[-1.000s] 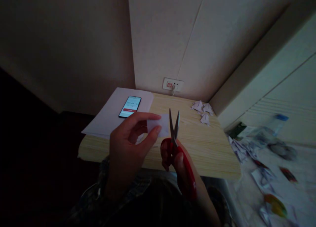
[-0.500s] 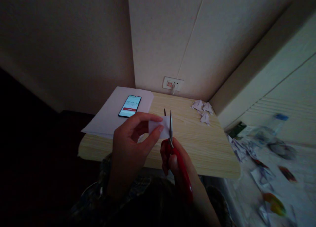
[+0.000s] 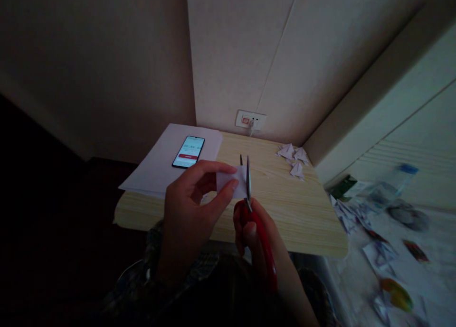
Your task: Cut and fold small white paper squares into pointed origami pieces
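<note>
My left hand [image 3: 194, 194] pinches a small white piece of paper [image 3: 241, 183] between thumb and fingers, above the wooden table [image 3: 292, 208]. Red-handled scissors [image 3: 264, 251] are in my right hand [image 3: 261, 232], its fingers wrapped round the handles. One blade stands in front of the paper's right edge and the other tip shows behind it, so the paper lies between the parted blades. Whether the edge has been cut I cannot tell. Behind my left hand a phone with a lit screen [image 3: 188, 152] rests on a stack of white paper [image 3: 153, 168].
Several folded paper pieces [image 3: 286, 151] lie at the table's back right. A wall socket [image 3: 251, 120] with a plug is just behind the table. Right of the table, a lower pale surface holds a plastic bottle with a blue cap [image 3: 395, 180] and scattered papers [image 3: 351, 218].
The scissors have moved left and turned, bringing their blades from beside the paper to around its right edge. My left hand and the paper have shifted slightly right.
</note>
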`<state>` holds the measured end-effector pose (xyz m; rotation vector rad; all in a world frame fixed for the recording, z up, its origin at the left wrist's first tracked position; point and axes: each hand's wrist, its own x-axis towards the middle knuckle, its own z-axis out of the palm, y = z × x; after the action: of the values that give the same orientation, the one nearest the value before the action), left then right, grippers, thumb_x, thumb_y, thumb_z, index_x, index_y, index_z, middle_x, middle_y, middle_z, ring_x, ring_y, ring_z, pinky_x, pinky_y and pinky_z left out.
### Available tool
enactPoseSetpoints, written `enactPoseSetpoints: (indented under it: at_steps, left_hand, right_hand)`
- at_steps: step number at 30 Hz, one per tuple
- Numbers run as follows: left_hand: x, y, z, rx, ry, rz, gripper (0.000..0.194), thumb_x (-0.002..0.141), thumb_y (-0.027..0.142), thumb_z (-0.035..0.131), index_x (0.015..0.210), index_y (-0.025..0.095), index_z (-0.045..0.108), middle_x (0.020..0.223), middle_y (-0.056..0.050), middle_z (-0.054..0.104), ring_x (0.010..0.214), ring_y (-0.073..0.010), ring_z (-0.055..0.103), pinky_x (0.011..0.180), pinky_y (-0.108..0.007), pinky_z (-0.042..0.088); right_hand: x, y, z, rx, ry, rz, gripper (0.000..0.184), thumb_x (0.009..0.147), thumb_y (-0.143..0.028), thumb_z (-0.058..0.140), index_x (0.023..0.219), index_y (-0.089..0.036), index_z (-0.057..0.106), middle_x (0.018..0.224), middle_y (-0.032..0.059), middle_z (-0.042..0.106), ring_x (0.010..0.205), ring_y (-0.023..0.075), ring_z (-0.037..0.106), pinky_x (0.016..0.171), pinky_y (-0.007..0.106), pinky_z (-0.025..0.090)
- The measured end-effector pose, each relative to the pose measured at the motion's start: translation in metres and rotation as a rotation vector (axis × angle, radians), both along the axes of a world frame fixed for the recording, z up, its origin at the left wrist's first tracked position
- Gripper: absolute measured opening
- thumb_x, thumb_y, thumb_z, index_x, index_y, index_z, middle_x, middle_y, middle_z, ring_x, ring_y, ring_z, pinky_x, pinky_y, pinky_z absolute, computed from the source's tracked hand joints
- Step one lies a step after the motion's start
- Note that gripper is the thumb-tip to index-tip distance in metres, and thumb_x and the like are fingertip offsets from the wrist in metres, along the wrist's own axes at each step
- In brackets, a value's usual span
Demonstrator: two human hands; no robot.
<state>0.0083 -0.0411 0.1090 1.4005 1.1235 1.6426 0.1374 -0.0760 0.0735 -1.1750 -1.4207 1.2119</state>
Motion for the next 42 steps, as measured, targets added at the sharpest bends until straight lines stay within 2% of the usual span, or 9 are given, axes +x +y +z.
enactPoseSetpoints:
  at_steps: [10,15,20,25,31,35,42]
  left_hand:
    - [0.0,0.0,-0.001,-0.003,0.006,0.006,0.015,0.077,0.007,0.073,0.082,0.021,0.073,0.084,0.003,0.08,0.075,-0.0127,0.076,0.069,-0.017,0.063]
    - [0.0,0.002,-0.002,0.002,-0.005,-0.007,0.014,0.077,0.008,0.073,0.082,0.021,0.073,0.083,0.002,0.079,0.076,-0.0132,0.076,0.069,-0.018,0.063]
    - [0.0,0.007,-0.009,-0.012,-0.029,-0.025,0.011,0.076,0.011,0.075,0.083,0.02,0.073,0.086,0.0,0.079,0.078,-0.0151,0.076,0.072,-0.021,0.064]
    - [0.0,0.008,-0.01,0.007,-0.04,-0.01,0.014,0.076,0.009,0.075,0.083,0.02,0.073,0.084,0.002,0.078,0.075,-0.0126,0.075,0.07,-0.018,0.063]
    - [0.0,0.006,-0.007,0.007,-0.045,0.001,0.016,0.074,0.009,0.076,0.085,0.02,0.072,0.086,0.001,0.077,0.078,-0.0137,0.075,0.072,-0.02,0.063]
    - [0.0,0.006,-0.006,0.002,-0.053,-0.003,0.017,0.074,0.009,0.076,0.085,0.02,0.07,0.088,0.0,0.078,0.079,-0.0142,0.075,0.073,-0.021,0.063]
    - [0.001,0.006,-0.006,0.023,-0.043,-0.015,0.019,0.074,0.006,0.075,0.085,0.021,0.071,0.087,0.002,0.078,0.079,-0.0122,0.075,0.073,-0.018,0.062]
  right_hand:
    - [-0.001,-0.004,-0.002,-0.029,0.023,-0.028,0.061,0.081,-0.084,0.051,0.079,-0.024,0.054,0.06,-0.0049,0.047,0.051,0.0125,0.04,0.046,0.027,0.031]
    - [-0.003,-0.002,-0.005,-0.043,0.076,-0.07,0.062,0.077,-0.086,0.054,0.075,-0.024,0.052,0.061,-0.0045,0.047,0.05,0.0116,0.039,0.043,0.026,0.029]
    - [-0.002,0.001,-0.014,-0.026,0.062,-0.075,0.062,0.08,-0.083,0.054,0.07,-0.023,0.05,0.058,-0.0046,0.045,0.05,0.0104,0.036,0.044,0.025,0.027]
    - [0.001,0.004,-0.024,0.008,0.204,-0.079,0.056,0.084,-0.079,0.054,0.078,-0.024,0.049,0.061,-0.0064,0.043,0.047,0.0094,0.034,0.043,0.025,0.026]
    - [0.002,0.003,-0.02,0.038,0.146,-0.005,0.058,0.087,-0.081,0.045,0.079,-0.024,0.049,0.068,-0.0038,0.043,0.058,0.0142,0.037,0.052,0.028,0.033]
    - [0.001,-0.001,-0.019,0.014,0.117,0.05,0.056,0.089,-0.079,0.044,0.082,-0.024,0.051,0.069,-0.0033,0.045,0.058,0.0153,0.038,0.054,0.03,0.034]
    - [0.0,-0.001,-0.015,0.008,0.103,0.025,0.06,0.085,-0.083,0.045,0.078,-0.024,0.049,0.069,-0.0034,0.044,0.057,0.0138,0.037,0.052,0.029,0.033]
